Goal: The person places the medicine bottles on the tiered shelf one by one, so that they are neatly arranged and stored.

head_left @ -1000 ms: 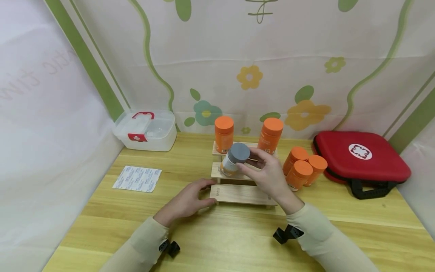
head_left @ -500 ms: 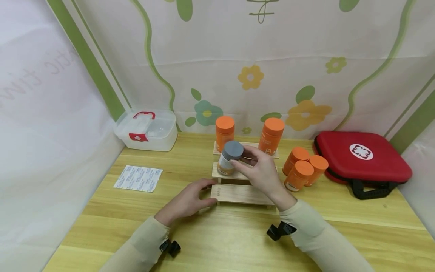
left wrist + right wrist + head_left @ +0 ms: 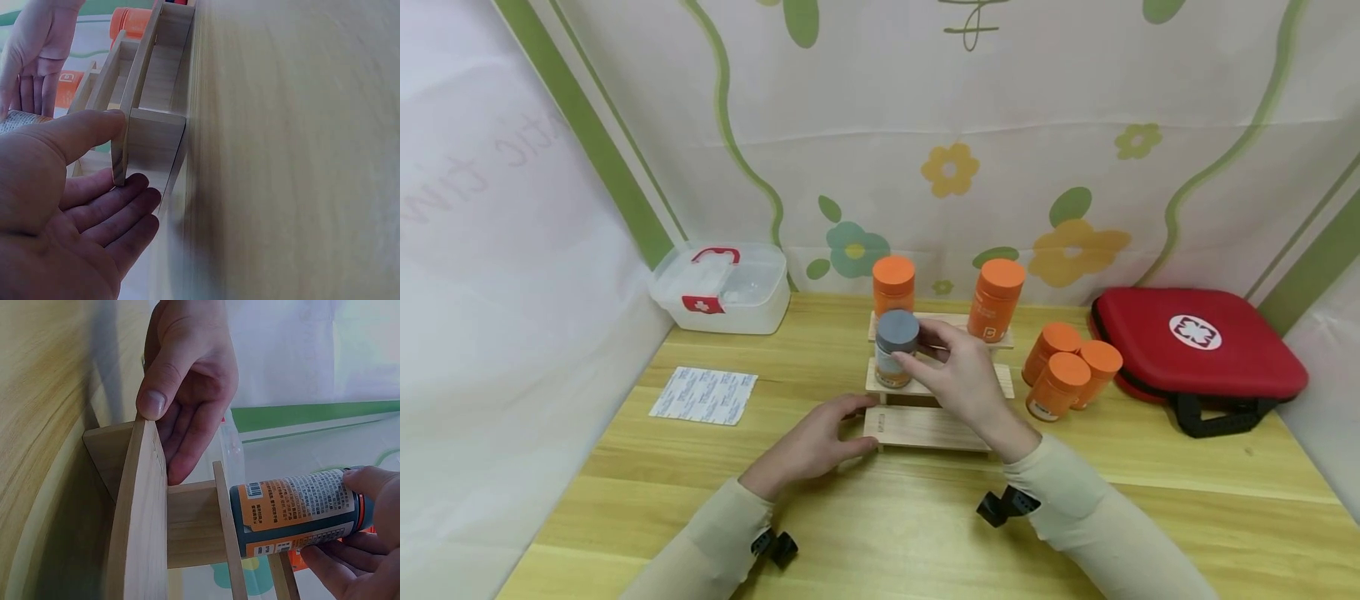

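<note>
My right hand (image 3: 967, 379) holds a pill bottle (image 3: 896, 348) with a grey lid between thumb and fingers. It is upright at the left end of the middle tier of a stepped wooden rack (image 3: 928, 427). In the right wrist view the bottle's base (image 3: 235, 519) meets the tier board, and its label is orange and white. My left hand (image 3: 812, 437) pinches the left end of the lowest tier, thumb on one side of the board and fingers on the other. Two orange bottles stand on the top tier, one left (image 3: 893, 279) and one right (image 3: 997, 302).
Three smaller orange bottles (image 3: 1058, 386) cluster right of the rack. Beyond them lies a red first-aid case (image 3: 1202, 342) with a black handle. At the back left is a clear plastic first-aid box (image 3: 752, 308); a blister pack (image 3: 703, 395) lies in front of it.
My right hand has shifted left along the middle tier with the grey-lidded bottle, which went from tilted to upright. The left hand has stayed at the rack's end.
</note>
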The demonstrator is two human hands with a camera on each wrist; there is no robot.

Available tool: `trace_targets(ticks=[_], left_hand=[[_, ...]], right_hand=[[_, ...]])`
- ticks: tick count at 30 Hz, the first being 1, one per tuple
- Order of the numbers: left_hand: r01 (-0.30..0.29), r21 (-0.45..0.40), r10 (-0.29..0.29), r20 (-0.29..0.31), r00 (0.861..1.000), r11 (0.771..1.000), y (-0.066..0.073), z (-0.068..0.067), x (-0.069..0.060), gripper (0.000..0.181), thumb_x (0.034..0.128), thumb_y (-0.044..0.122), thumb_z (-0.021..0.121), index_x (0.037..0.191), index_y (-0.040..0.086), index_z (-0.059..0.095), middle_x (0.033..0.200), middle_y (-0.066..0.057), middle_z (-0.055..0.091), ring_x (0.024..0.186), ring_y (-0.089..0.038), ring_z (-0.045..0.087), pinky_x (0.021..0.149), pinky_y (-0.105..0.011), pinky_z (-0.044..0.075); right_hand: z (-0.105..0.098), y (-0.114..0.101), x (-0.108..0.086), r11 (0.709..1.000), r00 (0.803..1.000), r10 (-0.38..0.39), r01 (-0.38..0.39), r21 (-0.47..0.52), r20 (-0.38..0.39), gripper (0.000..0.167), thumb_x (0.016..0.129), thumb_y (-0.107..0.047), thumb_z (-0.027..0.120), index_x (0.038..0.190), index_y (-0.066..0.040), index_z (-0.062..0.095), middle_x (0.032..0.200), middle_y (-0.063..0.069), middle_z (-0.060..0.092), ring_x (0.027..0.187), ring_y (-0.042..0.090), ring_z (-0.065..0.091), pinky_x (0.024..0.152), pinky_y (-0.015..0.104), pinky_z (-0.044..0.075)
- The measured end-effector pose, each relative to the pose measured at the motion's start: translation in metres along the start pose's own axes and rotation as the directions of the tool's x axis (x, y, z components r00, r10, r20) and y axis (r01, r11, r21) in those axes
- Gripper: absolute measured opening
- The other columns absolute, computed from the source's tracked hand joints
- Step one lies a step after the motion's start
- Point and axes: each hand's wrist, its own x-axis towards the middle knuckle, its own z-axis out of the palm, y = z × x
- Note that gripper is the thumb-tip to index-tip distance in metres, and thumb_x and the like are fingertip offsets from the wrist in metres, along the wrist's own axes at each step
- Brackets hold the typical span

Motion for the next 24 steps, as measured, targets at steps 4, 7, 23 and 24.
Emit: trace_targets(ticks=[4,7,23,24], left_hand=[[-0.002,-0.007,0.002,-0.004,1.000,1.000,-0.001,0.000,0.000,0.059,0.1012,0.028,0.079,0.154,0.012,0.059,0.158,-0.010,0.059,0.147,-0.033,0.056,0.125,-0.058,0.044],[-0.009,-0.009,0.009,-0.005,1.000,1.000,0.000,0.000,0.000,0.058,0.1012,0.028,0.079,0.154,0.012,0.059,0.158,-0.010,0.060,0.146,-0.033,0.056,0.124,-0.058,0.045],[0.013,-0.004,-0.013,0.000,1.000,1.000,0.000,0.001,0.000,0.059,0.1006,0.030,0.080,0.153,0.015,0.059,0.158,-0.009,0.060,0.147,-0.033,0.056,0.124,-0.059,0.044],[0.016,-0.006,-0.016,-0.001,1.000,1.000,0.000,0.001,0.000,0.058,0.1005,0.031,0.080,0.153,0.015,0.060,0.157,-0.009,0.060,0.146,-0.033,0.056,0.124,-0.059,0.044]], right_hand=[[0.002,-0.001,0.002,0.999,1.000,-0.017,0.017,-0.044,0.007,0.052,0.094,-0.016,0.086,0.141,-0.003,0.069,0.134,0.017,0.075,0.124,0.032,0.074,0.103,0.043,0.063],[0.002,-0.002,0.003,0.997,1.000,-0.021,0.022,-0.070,0.015,0.052,0.094,-0.017,0.086,0.141,-0.003,0.069,0.134,0.016,0.075,0.124,0.032,0.074,0.103,0.042,0.064],[-0.007,0.008,-0.009,1.000,0.998,0.030,-0.029,-0.011,0.060,0.059,0.094,-0.011,0.085,0.146,0.006,0.062,0.142,0.026,0.069,0.127,0.041,0.072,0.098,0.041,0.065],[-0.010,0.008,-0.010,1.000,0.998,0.028,-0.028,-0.010,0.057,0.059,0.094,-0.011,0.085,0.146,0.005,0.062,0.143,0.025,0.069,0.128,0.041,0.072,0.097,0.040,0.065]])
